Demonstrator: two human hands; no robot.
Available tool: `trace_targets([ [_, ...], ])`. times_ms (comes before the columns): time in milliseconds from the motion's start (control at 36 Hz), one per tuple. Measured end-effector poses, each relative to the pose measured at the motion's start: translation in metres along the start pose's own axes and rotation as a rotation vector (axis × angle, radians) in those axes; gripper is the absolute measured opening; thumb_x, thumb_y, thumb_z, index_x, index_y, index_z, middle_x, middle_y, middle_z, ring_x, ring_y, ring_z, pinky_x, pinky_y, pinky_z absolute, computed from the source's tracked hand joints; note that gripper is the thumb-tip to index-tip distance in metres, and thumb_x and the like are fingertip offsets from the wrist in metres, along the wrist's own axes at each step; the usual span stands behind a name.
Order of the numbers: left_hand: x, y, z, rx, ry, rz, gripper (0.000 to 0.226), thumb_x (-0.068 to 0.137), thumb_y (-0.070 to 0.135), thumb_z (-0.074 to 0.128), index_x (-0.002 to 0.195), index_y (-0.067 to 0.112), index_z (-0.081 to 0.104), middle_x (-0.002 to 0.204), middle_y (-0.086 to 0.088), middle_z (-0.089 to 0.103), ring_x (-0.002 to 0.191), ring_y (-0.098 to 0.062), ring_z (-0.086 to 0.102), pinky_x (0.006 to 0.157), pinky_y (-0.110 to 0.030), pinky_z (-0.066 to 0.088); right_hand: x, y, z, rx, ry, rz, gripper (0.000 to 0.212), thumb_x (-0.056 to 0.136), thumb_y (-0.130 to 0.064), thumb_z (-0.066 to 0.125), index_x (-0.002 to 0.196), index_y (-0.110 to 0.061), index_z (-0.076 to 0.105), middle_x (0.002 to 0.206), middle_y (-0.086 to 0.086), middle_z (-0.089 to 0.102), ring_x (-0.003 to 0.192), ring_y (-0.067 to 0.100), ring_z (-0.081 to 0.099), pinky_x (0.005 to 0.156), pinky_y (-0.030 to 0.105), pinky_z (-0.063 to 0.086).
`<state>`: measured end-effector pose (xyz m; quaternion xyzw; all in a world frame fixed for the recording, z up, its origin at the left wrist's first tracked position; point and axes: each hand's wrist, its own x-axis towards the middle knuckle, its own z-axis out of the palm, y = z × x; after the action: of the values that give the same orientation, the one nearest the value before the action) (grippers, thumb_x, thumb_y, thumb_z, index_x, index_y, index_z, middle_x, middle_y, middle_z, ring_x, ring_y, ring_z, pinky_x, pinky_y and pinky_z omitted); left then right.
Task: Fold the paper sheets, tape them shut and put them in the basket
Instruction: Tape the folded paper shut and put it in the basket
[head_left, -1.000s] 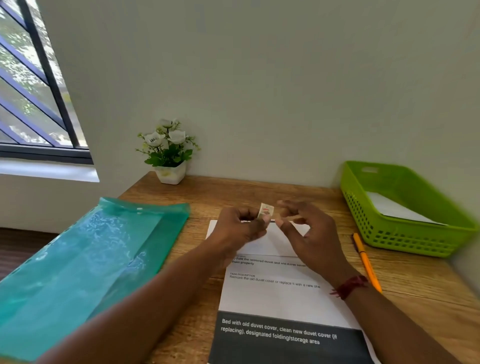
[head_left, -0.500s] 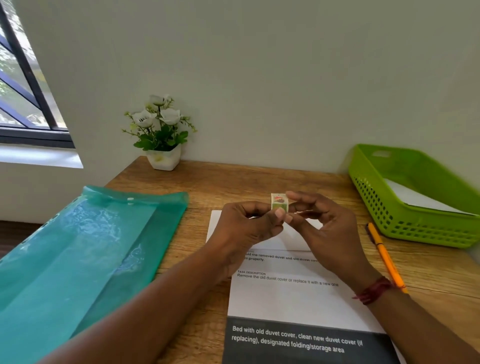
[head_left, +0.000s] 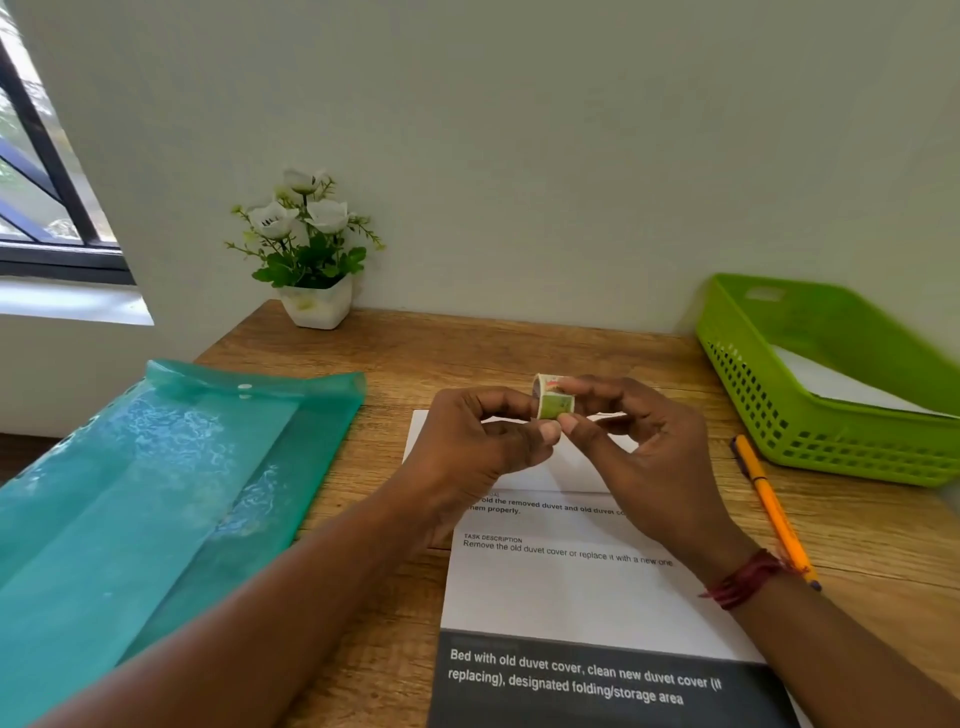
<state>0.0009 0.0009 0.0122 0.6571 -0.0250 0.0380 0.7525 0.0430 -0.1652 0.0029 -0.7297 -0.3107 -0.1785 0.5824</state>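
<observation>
Above the wooden desk (head_left: 467, 345), left hand (head_left: 470, 449) and right hand (head_left: 657, 460) fingers (head_left: 575, 423) pinch a tape roll (head_left: 550, 401) over the paper sheet (head_left: 571, 590)

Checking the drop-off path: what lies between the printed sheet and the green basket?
An orange pen on the wooden table, shown in the head view.

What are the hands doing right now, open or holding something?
Left hand: closed, pinching the small tape roll.
Right hand: closed, pinching the same tape roll from the other side.
</observation>
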Motion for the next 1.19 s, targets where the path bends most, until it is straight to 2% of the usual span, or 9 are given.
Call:
trace_targets([
  [83,0.0001,0.0,0.0014,0.013,0.017,0.012,0.026,0.068,0.02,0.081,0.091,0.009,0.078,0.096,-0.015,0.075,0.101,-0.038,0.069,0.097,-0.053,0.052,0.0008,0.0004,-0.0001,0.001,0.014,0.019,0.025,0.083,-0.008,0.076,0.104,-0.021,0.074,0.098,-0.011,0.073,0.092,0.012,0.069,0.075,0.023,0.056],
  [167,0.0011,-0.0005,0.001,0.036,0.026,0.014,0.02,0.071,0.019,0.08,0.09,0.011,0.079,0.094,-0.014,0.075,0.099,-0.037,0.07,0.095,-0.052,0.054,0.0011,-0.0008,0.0007,0.029,0.031,0.047,0.024,0.082,-0.007,0.076,0.101,-0.022,0.074,0.098,-0.01,0.074,0.094,0.013,0.07,0.075,0.027,0.057],
  [306,0.002,-0.0029,0.0011,0.039,0.032,0.02,0.021,0.067,0.024,0.081,0.087,0.015,0.079,0.09,-0.014,0.075,0.094,-0.033,0.072,0.094,-0.051,0.055,0.0005,-0.0015,0.0027,0.102,0.043,0.106,0.022,0.081,-0.007,0.077,0.094,-0.023,0.074,0.098,-0.007,0.075,0.095,0.015,0.07,0.08,0.044,0.058],
  [361,0.0024,-0.0043,0.001,0.033,0.027,0.026,0.02,0.067,0.023,0.081,0.085,0.015,0.079,0.088,-0.015,0.075,0.089,-0.029,0.072,0.093,-0.05,0.056,0.0007,-0.0036,0.0029,0.146,0.048,0.139,0.021,0.081,-0.007,0.076,0.091,-0.025,0.074,0.096,-0.006,0.075,0.094,0.014,0.071,0.081,0.042,0.057],
  [500,0.0035,-0.0051,0.0019,0.024,0.032,0.031,0.014,0.069,0.021,0.081,0.082,0.016,0.078,0.086,-0.017,0.075,0.086,-0.026,0.072,0.089,-0.046,0.058,0.0025,-0.0065,0.0039,0.19,0.063,0.17,0.018,0.08,-0.006,0.076,0.086,-0.023,0.074,0.091,-0.005,0.076,0.087,0.011,0.07,0.074,0.028,0.056],
  [639,0.0043,-0.0066,0.0021,0.026,0.043,0.029,0.006,0.079,0.01,0.079,0.085,0.012,0.076,0.084,-0.014,0.075,0.084,-0.024,0.073,0.083,-0.037,0.06,0.0021,-0.0058,0.0044,0.201,0.068,0.182,0.015,0.079,-0.006,0.076,0.086,-0.02,0.074,0.087,-0.005,0.075,0.079,0.007,0.068,0.069,0.023,0.054],
  [806,0.0048,-0.0076,0.0021,0.029,0.042,0.03,0.006,0.081,0.011,0.078,0.086,0.011,0.075,0.082,-0.007,0.074,0.082,-0.023,0.073,0.079,-0.034,0.061,0.0017,-0.0058,0.0052,0.226,0.068,0.185,0.017,0.08,-0.004,0.075,0.085,-0.02,0.073,0.086,-0.005,0.075,0.075,0.006,0.066,0.068,0.021,0.052],
  [1056,0.0054,-0.0084,0.0022,0.046,0.043,0.024,0.009,0.083,0.013,0.077,0.09,0.01,0.075,0.084,-0.004,0.073,0.082,-0.022,0.074,0.079,-0.035,0.061,0.0014,-0.0025,0.0053,0.243,0.062,0.222,0.015,0.082,-0.005,0.073,0.085,-0.019,0.072,0.086,-0.005,0.073,0.079,0.008,0.065,0.073,0.027,0.052],
  [1194,0.0066,-0.0085,0.0015,0.167,0.073,0.058,0.008,0.082,0.022,0.078,0.087,0.016,0.076,0.088,-0.006,0.073,0.08,-0.023,0.074,0.075,-0.036,0.062,0.0024,-0.0005,0.003,0.186,0.032,0.222,0.02,0.085,-0.009,0.073,0.095,-0.026,0.071,0.09,-0.002,0.072,0.084,0.011,0.064,0.075,0.042,0.053],
])
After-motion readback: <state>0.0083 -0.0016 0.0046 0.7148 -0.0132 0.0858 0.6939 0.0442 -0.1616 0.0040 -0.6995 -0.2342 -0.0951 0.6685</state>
